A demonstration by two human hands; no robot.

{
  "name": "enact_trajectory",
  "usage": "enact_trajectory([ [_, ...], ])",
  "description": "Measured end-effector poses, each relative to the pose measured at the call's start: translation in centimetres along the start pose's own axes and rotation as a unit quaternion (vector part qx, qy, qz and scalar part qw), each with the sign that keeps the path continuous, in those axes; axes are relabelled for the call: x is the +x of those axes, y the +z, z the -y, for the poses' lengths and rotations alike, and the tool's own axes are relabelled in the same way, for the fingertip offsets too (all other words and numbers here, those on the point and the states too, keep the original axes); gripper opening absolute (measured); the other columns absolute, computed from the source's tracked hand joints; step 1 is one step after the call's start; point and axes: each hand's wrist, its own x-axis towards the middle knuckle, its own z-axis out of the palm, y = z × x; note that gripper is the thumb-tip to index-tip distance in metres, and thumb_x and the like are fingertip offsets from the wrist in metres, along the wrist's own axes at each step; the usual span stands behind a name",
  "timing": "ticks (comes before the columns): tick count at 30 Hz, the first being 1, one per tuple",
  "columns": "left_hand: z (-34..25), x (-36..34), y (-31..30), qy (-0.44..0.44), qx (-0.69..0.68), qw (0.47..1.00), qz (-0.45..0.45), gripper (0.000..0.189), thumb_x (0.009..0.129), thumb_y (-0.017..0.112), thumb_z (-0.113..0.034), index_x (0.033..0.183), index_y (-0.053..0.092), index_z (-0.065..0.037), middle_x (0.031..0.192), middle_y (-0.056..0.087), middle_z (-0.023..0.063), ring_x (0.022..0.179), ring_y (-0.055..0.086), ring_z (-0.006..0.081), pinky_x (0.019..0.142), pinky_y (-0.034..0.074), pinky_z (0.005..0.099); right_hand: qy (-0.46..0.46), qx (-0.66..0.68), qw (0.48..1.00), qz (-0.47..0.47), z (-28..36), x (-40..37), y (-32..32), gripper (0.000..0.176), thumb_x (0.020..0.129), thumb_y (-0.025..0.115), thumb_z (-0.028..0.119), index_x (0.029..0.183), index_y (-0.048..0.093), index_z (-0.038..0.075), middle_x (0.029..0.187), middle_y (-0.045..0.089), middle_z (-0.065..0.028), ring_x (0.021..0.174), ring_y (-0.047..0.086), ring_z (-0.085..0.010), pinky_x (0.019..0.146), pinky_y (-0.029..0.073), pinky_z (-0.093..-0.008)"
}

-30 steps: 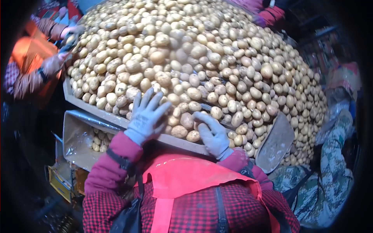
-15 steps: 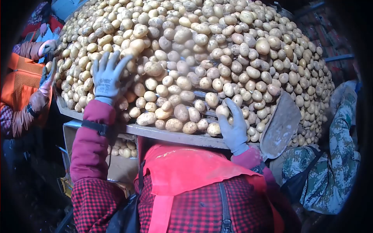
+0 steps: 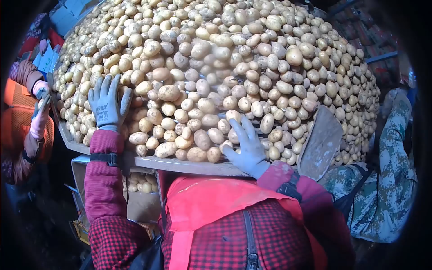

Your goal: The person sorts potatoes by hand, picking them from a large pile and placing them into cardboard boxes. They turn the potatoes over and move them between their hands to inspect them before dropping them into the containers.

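A large heap of potatoes (image 3: 168,93) covers the sorting table, whose grey front edge (image 3: 193,167) runs in front of the body. On the left side of the heap my left hand (image 3: 107,102), in a grey glove, lies on potatoes with its fingers spread and nothing held. Near the front edge my right hand (image 3: 246,147), gloved too, has its fingers apart and rests among potatoes beside a gap showing dark slats. Right of it a worn grey board (image 3: 321,143) stands tilted against the heap.
At the left a co-worker in an orange vest (image 3: 29,121) has gloved hands close together by the heap's edge. A person in camouflage clothing (image 3: 387,189) is at the right. Below the table is a box (image 3: 143,204) with potatoes behind it.
My left hand has moved left on the heap. My right hand has shifted left and down, off the potato it was touching. The co-worker's hands have come together.
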Motion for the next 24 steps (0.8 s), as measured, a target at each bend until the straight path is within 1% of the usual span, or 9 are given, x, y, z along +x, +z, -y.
enact_trajectory([
  [3,-0.3,0.1,-0.2,-0.003,-0.005,1.000,-0.001,0.056,0.093,0.070,-0.045,0.142,0.065,-0.018,0.144,0.062,0.0125,0.140,0.050,0.0363,0.117,0.031,0.0563,0.008,0.067,0.997,-0.029,1.2,1.5,0.8,0.086,0.084,0.082,0.039,0.159,0.043,0.018,0.159,0.034,-0.0322,0.141,0.046,-0.0531,0.111,0.047,-0.0557],
  [6,-0.6,0.3,-0.6,-0.008,-0.013,1.000,0.003,0.056,0.093,0.070,-0.044,0.142,0.065,-0.018,0.144,0.061,0.0130,0.140,0.049,0.0366,0.117,0.031,0.0575,0.033,0.063,0.997,-0.021,2.1,2.3,1.2,0.086,0.084,0.082,0.037,0.158,0.043,0.018,0.159,0.034,-0.0315,0.143,0.044,-0.0523,0.112,0.046,-0.0547],
  [7,-0.6,0.3,-0.7,-0.007,-0.018,1.000,0.007,0.057,0.093,0.071,-0.043,0.142,0.064,-0.017,0.144,0.061,0.0135,0.140,0.049,0.0366,0.118,0.031,0.0585,0.011,0.072,0.996,-0.054,1.9,2.5,2.1,0.084,0.085,0.082,0.033,0.157,0.045,0.015,0.159,0.035,-0.0305,0.143,0.044,-0.0508,0.113,0.046,-0.0536],
  [10,-0.9,0.3,-1.0,-0.013,-0.019,1.000,0.012,0.057,0.092,0.072,-0.042,0.143,0.064,-0.017,0.145,0.061,0.0138,0.140,0.049,0.0367,0.118,0.030,0.0588,-0.039,0.125,0.990,-0.053,2.6,4.6,2.1,0.082,0.083,0.083,0.029,0.155,0.047,0.012,0.158,0.037,-0.0299,0.144,0.044,-0.0491,0.113,0.047,-0.0521],
  [11,-0.9,0.3,-1.1,-0.012,-0.016,1.000,0.015,0.057,0.092,0.073,-0.041,0.143,0.064,-0.017,0.145,0.060,0.0139,0.140,0.049,0.0369,0.118,0.030,0.0590,-0.051,0.142,0.985,-0.084,3.5,5.5,2.4,0.078,0.083,0.082,0.025,0.152,0.051,0.009,0.155,0.044,-0.0265,0.142,0.049,-0.0442,0.113,0.047,-0.0491],
  [15,-0.8,0.1,-1.0,-0.013,-0.016,1.000,0.015,0.057,0.092,0.072,-0.042,0.143,0.064,-0.017,0.146,0.060,0.0136,0.141,0.048,0.0366,0.119,0.030,0.0588,-0.065,0.227,0.967,-0.092,6.8,9.4,3.3,0.069,0.084,0.081,0.023,0.146,0.056,0.006,0.147,0.056,-0.0190,0.135,0.057,-0.0372,0.114,0.047,-0.0459],
  [18,-1.0,0.3,-1.2,-0.017,-0.015,1.000,0.019,0.057,0.093,0.072,-0.042,0.143,0.064,-0.017,0.146,0.060,0.0134,0.142,0.048,0.0364,0.120,0.029,0.0588,-0.154,0.248,0.949,-0.120,9.0,12.9,3.6,0.069,0.087,0.079,0.029,0.149,0.054,0.009,0.150,0.054,-0.0193,0.134,0.057,-0.0384,0.112,0.047,-0.0465],
  [21,-0.9,0.3,-1.2,-0.015,-0.015,1.000,0.023,0.057,0.093,0.072,-0.042,0.144,0.063,-0.017,0.147,0.059,0.0132,0.142,0.047,0.0367,0.120,0.028,0.0589,-0.197,0.215,0.957,0.008,12.3,15.5,3.1,0.071,0.095,0.069,0.042,0.156,0.047,0.014,0.154,0.049,-0.0226,0.139,0.051,-0.0408,0.116,0.042,-0.0478],
  [24,-0.8,0.3,-1.5,-0.012,0.000,0.999,0.044,0.058,0.096,0.068,-0.041,0.149,0.060,-0.018,0.150,0.057,0.0125,0.144,0.045,0.0359,0.122,0.026,0.0569,-0.297,0.219,0.930,-0.008,12.0,15.2,2.5,0.066,0.095,0.069,0.037,0.152,0.051,0.011,0.151,0.053,-0.0214,0.137,0.052,-0.0406,0.116,0.042,-0.0483],
])
